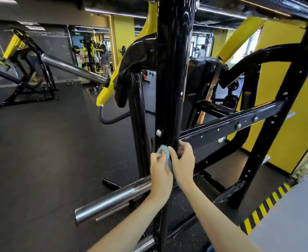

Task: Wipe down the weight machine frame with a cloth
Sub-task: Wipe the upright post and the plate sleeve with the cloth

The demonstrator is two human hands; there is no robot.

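Observation:
A glossy black upright post (171, 73) of the weight machine frame rises in the middle of the view. A small light-blue cloth (165, 151) is bunched against the post low down. My left hand (160, 171) pinches the cloth from the left side. My right hand (183, 162) wraps its fingers around the post from the right, just beside the cloth, thumb touching the cloth's edge. Most of the cloth is hidden between the two hands.
A black crossbar (231, 122) runs right from the post to a second upright (276, 113). A chrome bar (113, 197) juts out at lower left below my hands. Yellow lever arm (107, 91), other machines and people stand farther back. Hazard-striped floor edge (264, 206) at right.

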